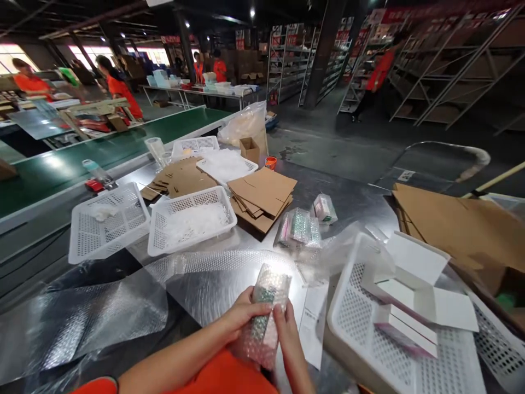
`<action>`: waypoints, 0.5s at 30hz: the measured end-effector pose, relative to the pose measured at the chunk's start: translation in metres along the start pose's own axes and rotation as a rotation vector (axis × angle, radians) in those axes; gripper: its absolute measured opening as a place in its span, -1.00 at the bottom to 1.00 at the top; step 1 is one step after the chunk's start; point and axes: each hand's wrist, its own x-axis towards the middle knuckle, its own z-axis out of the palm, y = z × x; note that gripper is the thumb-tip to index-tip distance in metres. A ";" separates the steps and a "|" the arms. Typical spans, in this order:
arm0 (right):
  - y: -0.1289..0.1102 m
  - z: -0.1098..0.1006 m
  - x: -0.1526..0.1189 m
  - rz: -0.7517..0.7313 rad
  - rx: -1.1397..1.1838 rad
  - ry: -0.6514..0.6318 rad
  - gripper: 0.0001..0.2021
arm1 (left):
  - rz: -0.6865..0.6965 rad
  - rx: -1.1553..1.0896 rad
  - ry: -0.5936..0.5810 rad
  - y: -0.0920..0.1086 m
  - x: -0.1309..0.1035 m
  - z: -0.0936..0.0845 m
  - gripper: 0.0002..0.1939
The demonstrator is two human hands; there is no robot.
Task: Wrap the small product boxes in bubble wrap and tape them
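A small box wrapped in bubble wrap (268, 312) is held between my two hands above the metal table (205, 295). My left hand (248, 312) closes round its left side, the thumb lying across the front. On the right side, my right hand (287, 328) presses with thumb and fingers. Green and white print shows through the wrap. Just right of it lies a white printed paper (312, 323). Beyond my hands are bubble-wrapped boxes (301, 229) and another small wrapped box (325, 209). A sheet of bubble wrap (102, 312) spreads to the left.
White baskets (191, 219) and flat cardboard (262, 191) stand farther back. At right, a white basket (365, 328) holds an open white box (430, 301), near more cardboard (463, 224). A green conveyor (123, 142) runs behind at left. People in orange shirts are in the distance.
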 end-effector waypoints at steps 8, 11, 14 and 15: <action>-0.036 -0.008 0.026 -0.072 -0.038 0.102 -0.21 | 0.049 0.031 -0.041 0.017 0.035 0.030 -0.31; -0.039 -0.008 0.025 -0.060 0.037 0.099 -0.25 | 0.012 -0.053 -0.147 0.024 0.041 0.024 -0.27; -0.046 -0.007 0.023 -0.009 0.211 0.017 -0.37 | -0.113 -0.102 -0.202 0.025 0.039 0.012 -0.23; -0.050 -0.006 0.023 0.001 0.262 -0.011 -0.41 | -0.149 -0.105 -0.205 0.024 0.038 0.008 -0.23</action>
